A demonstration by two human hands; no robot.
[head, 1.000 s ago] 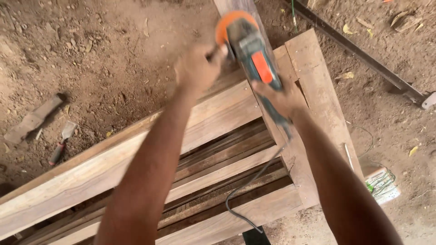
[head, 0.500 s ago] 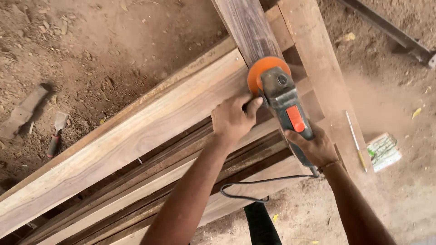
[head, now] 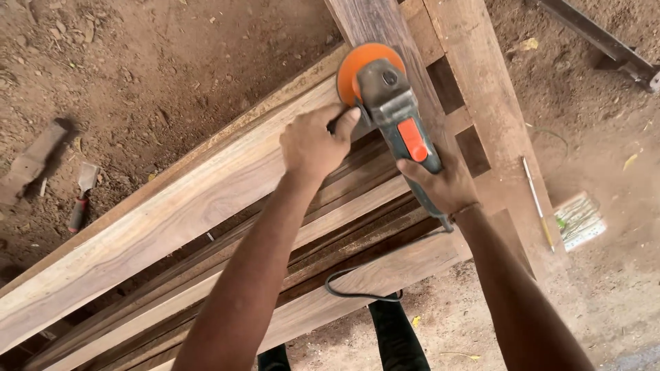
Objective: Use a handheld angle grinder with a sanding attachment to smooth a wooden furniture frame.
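An angle grinder (head: 388, 103) with a grey body, an orange switch and an orange sanding disc rests disc-down on a dark wooden plank (head: 375, 24) that runs away from me. My left hand (head: 313, 141) is closed on the grinder's side handle. Behind the switch, my right hand (head: 440, 182) wraps the rear of the grinder's body. Its black cord (head: 350, 292) loops down below my arms. The plank lies across a stack of long light wooden boards (head: 172, 213).
A wide board (head: 491, 110) lies along the right with a pencil (head: 536, 203) on it. On the dirt floor lie a red-handled scraper (head: 81, 196) and a wood scrap (head: 31, 165) at left, a small packet (head: 581, 220) at right, a metal bar (head: 605, 48) at top right.
The grinder and both hands have moved up and left along the dark plank, after being pulled back toward me earlier. The dust cloud at right has gone.
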